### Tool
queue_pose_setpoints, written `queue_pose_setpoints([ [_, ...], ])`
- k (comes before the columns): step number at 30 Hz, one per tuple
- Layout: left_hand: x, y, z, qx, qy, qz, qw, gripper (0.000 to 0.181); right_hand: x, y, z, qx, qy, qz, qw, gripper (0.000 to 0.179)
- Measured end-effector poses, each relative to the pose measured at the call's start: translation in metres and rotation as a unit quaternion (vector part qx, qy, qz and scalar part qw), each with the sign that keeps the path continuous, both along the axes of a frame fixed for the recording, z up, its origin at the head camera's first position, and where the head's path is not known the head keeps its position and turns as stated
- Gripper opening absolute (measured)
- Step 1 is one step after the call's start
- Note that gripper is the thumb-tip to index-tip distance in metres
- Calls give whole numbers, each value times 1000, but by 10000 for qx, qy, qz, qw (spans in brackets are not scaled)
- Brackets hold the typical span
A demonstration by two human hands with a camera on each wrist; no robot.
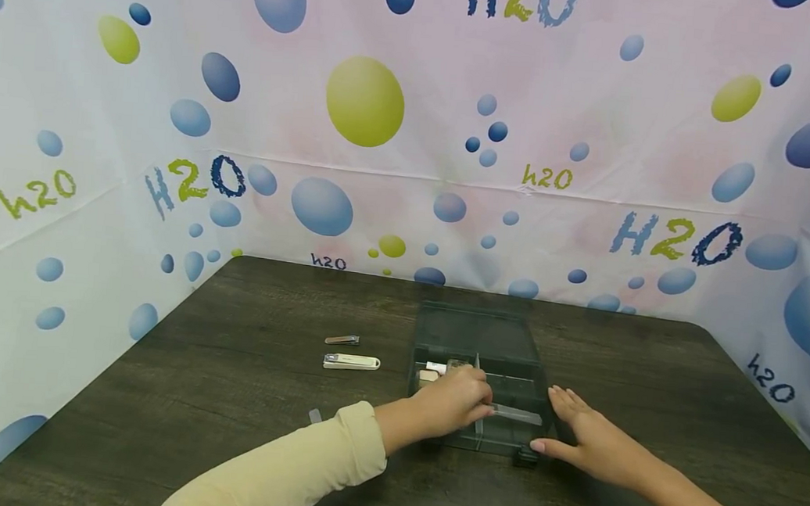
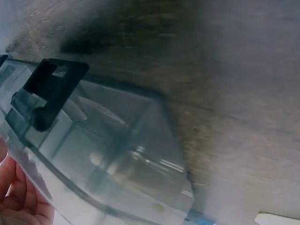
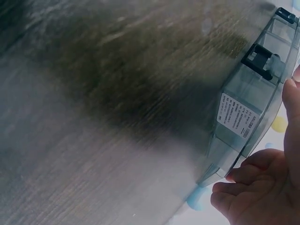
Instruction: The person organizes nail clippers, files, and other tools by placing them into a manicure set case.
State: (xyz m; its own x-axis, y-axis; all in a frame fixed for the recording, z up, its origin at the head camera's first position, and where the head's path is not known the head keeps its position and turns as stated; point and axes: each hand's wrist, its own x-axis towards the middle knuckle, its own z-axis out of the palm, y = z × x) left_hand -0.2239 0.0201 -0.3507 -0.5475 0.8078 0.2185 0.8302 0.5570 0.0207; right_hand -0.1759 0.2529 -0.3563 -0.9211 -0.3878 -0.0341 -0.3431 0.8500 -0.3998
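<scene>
At five o'clock from the head view's centre, the clear strip (image 1: 517, 414) sits over the open box (image 1: 518, 388). I judge it light, stiff, slippery; grip by the edges. My left hand (image 1: 452, 401) pinches its nine-o'clock end; my right hand (image 1: 583, 434), spread wide, touches the box's three-o'clock side.

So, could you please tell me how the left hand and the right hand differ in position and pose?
The left hand is over the open box, while the right hand is at the box's right side. The left hand's fingers are curled, while the right hand's are mostly straight. The left hand pinches a clear strip; the right hand grips nothing. Both hands are bare.
</scene>
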Motion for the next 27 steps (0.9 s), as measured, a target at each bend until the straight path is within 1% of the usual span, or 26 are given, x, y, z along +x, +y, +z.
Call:
queue_pose_setpoints([
  [4, 0, 6, 0, -78, 118, -107, 9998, 15, 1, 1, -2, 28, 10, -3, 10000, 94],
  [7, 0, 11, -1, -190, 298, -181, 9992, 15, 1, 2, -3, 47, 38, 23, 10000, 93],
  [9, 0, 16, -2, -345, 440, -177, 9983, 15, 1, 2, -3, 26, 31, 20, 10000, 93],
  [13, 0, 23, -3, -796, 718, -22, 9942, 16, 1, 1, -3, -11, 23, 19, 10000, 94],
  [16, 2, 27, -4, -1121, 793, 190, 9903, 16, 1, 1, -2, -28, 24, 19, 10000, 95],
  [19, 3, 31, -3, -1305, 795, 437, 9873, 15, 1, 0, -1, -55, 4, -21, 10000, 96],
  [21, 3, 32, -2, -1356, 755, 547, 9864, 14, 1, 0, -1, -39, 22, -22, 10000, 96],
  [23, 3, 32, -1, -1298, 706, 553, 9875, 12, 1, 0, -1, -37, 40, -22, 10000, 96],
  [25, 3, 29, 0, -1128, 616, 447, 9907, 12, 1, 0, -1, -46, 54, -11, 10000, 96],
  [27, 2, 26, 0, -812, 482, 270, 9952, 12, 1, 0, -1, -60, 51, 2, 10000, 95],
])
